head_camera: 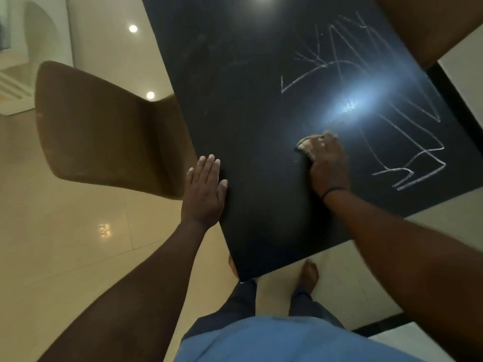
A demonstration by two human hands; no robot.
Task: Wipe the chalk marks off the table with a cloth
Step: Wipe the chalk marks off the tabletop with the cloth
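Beside the chalk marks (407, 163) our right hand (329, 165) bunches the soft, limp cloth (305, 145), left hand (205, 189) flat-fingered on the table (248, 100)

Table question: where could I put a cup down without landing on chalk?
The table is bare between the left hand at its edge and the right hand pressing the cloth. Chalk marks crowd the side beyond.

smooth, faintly glossy black table (261, 178), powdery chalk marks (407, 163), soft pale cloth (307, 145), polished glossy floor tiles (78, 244)
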